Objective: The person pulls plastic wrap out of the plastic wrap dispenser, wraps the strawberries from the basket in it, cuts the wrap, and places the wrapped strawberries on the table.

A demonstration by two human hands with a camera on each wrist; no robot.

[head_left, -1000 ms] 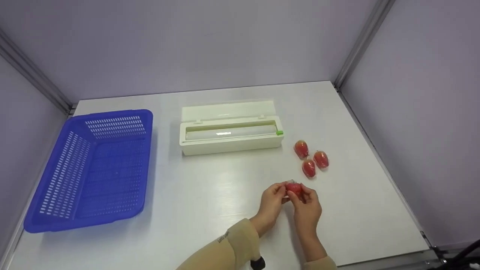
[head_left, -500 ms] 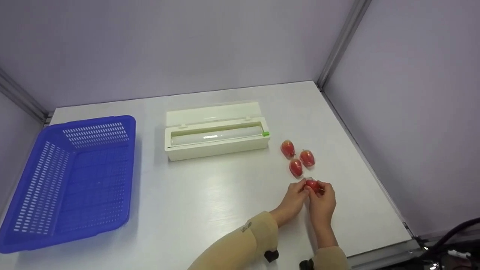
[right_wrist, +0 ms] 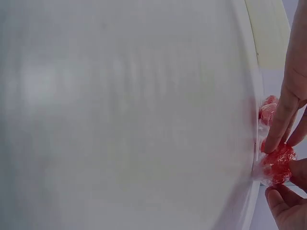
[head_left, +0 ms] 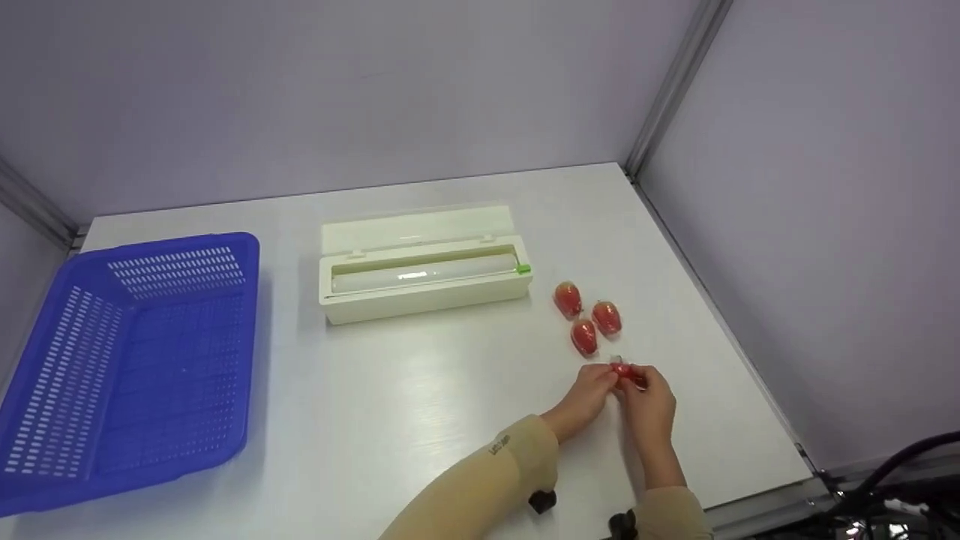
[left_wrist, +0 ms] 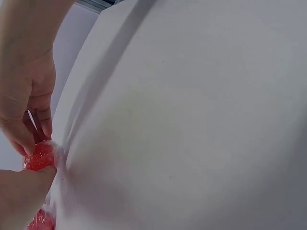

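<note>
Both hands hold one small red fruit (head_left: 622,370) wrapped in clear plastic film, low over the table's right side. My left hand (head_left: 589,390) pinches it from the left, and my right hand (head_left: 651,401) grips its right side with thumb and fingers. A bit of film sticks up at the far end. In the right wrist view the wrapped fruit (right_wrist: 278,165) looks shiny, with wrinkled film between the fingertips. Just beyond the hands lie three red-and-yellow fruits, also film-wrapped: a near one (head_left: 583,337), a right one (head_left: 607,318) and a far one (head_left: 568,299).
A cream cling film dispenser (head_left: 427,301) stands at the table's middle back, lid tipped back, the film roll (head_left: 420,274) showing and a green slider (head_left: 523,268) at its right end. On the left is a blue slotted plastic basket (head_left: 250,337). Walls border the table's back and sides.
Both hands have carried the wrapped fruit to the right, past the near loose fruit. The head view has swung slightly to the right. The loose fruits, dispenser and basket stay in place.
</note>
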